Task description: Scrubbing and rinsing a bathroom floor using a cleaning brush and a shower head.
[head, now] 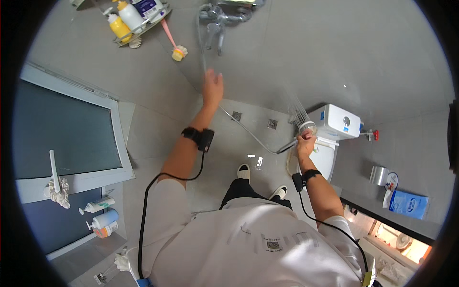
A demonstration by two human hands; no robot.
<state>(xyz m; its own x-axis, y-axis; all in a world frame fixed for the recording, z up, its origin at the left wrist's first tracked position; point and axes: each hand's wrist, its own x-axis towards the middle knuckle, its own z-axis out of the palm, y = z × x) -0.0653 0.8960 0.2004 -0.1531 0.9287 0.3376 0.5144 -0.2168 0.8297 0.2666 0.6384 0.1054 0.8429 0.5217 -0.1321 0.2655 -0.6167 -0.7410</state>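
A handheld shower head [307,128] sprays water up and to the left against the tiled wall, beside the toilet. My right hand [306,144] is closed on it near its head. From its handle the shower hose [251,134] curves over the floor, passes by my left hand and rises to the chrome mixer tap [218,21] on the wall. My left hand [213,87] is raised next to the hose, fingers partly spread and a little blurred; whether it touches the hose is unclear.
A white toilet [324,158] with its cistern [337,120] stands at the right. Two floor drains [272,124] lie ahead. A corner shelf [143,27] with bottles and a hanging pink-handled brush [172,37] is at the upper left; a framed window [68,129] is at the left.
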